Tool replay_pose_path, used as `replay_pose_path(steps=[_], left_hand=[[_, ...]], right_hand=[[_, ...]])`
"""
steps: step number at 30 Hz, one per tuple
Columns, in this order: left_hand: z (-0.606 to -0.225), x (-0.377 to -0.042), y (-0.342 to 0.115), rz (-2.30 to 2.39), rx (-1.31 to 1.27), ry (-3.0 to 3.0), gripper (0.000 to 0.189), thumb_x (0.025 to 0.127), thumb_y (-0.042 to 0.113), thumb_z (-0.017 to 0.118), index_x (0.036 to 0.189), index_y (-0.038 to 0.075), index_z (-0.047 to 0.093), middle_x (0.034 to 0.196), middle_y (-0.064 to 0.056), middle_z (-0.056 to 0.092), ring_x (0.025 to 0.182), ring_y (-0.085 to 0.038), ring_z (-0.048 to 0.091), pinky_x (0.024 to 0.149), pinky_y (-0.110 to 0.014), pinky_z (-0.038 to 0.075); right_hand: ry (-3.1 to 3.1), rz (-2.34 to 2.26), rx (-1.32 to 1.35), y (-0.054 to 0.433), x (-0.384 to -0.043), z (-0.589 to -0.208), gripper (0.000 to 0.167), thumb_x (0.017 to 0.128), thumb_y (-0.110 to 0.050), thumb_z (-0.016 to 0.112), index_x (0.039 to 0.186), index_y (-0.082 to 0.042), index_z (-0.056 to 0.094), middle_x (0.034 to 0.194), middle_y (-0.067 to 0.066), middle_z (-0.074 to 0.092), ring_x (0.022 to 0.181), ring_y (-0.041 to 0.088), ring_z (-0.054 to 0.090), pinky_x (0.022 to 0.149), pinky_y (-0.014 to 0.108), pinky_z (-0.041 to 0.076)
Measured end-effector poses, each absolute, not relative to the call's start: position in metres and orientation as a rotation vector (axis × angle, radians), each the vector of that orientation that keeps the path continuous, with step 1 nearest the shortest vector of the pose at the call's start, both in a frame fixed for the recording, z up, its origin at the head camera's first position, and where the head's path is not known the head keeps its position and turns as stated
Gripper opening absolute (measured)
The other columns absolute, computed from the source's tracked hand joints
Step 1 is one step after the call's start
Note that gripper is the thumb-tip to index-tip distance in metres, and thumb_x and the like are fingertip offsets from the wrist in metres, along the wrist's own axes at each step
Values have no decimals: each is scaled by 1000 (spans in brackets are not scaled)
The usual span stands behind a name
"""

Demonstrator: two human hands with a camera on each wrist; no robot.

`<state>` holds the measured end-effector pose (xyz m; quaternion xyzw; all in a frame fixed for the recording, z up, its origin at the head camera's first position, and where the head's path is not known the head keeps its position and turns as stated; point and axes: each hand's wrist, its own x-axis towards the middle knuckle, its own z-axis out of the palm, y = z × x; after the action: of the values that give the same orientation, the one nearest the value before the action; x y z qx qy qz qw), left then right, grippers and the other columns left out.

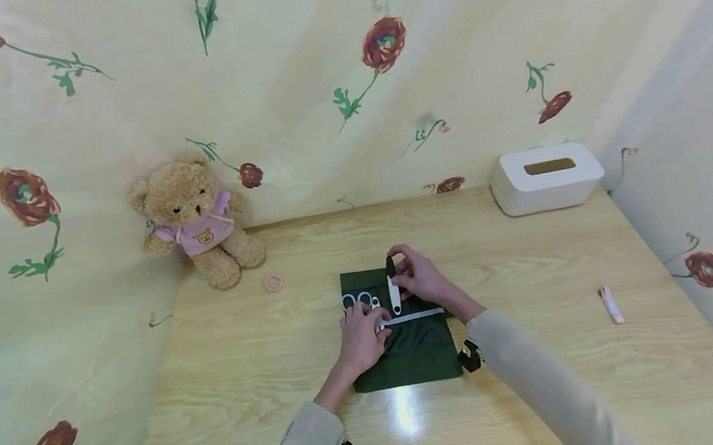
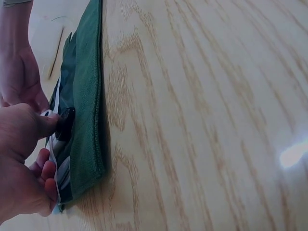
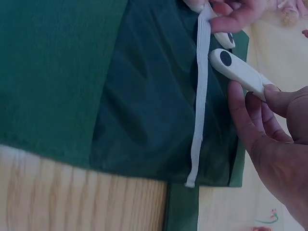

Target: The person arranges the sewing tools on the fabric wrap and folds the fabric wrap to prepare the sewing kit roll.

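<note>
A green fabric tool roll [image 1: 406, 372] lies unrolled, with a white elastic band [image 1: 418, 315] across its dark lining. My right hand [image 1: 422, 277] pinches a slim tool with a white handle [image 3: 243, 74] and a black far part [image 1: 391, 267]. Its handle end, marked by a dark oval, points at the band from the far side. With thumb and fingers, my left hand [image 1: 361, 337] pinches the band's left part. Scissors [image 1: 348, 296] with pale ring handles and another white-handled tool [image 3: 227, 40] lie by that hand, partly hidden. A black tool end [image 2: 65, 123] shows beside the left thumb.
A teddy bear [image 1: 202, 236] sits at the table's back left, with a pink ring [image 1: 274, 283] in front of it. At the back right stands a white tissue box [image 1: 546, 179]. A small pale bundle [image 1: 611, 305] lies on the right side of the wooden table [image 1: 249, 381].
</note>
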<state>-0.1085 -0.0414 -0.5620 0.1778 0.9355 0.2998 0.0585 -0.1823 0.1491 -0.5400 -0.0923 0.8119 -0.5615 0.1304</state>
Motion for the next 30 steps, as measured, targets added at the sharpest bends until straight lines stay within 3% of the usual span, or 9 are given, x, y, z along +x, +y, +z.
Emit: replay_pose_path(steps=[23,30], left_hand=[[-565,-109,-43,898,550,2840,19,91,19,76,108,18,68,108,-6,47,101,-25,42,79,-38,32],[-564,-110,-43,900,544,2829,20,91,19,76,109,17,68,110,-6,47,102,-25,42,81,-39,32]], right_hand=[[2451,-1198,-409,141,-177,-534,49,89,3,70,131,2,47,85,10,59,63,19,60,58,33,52],[2471,-1055,-423,139,-178,-532,45,87,0,73,126,2,50,83,7,60,64,18,59,61,32,49]])
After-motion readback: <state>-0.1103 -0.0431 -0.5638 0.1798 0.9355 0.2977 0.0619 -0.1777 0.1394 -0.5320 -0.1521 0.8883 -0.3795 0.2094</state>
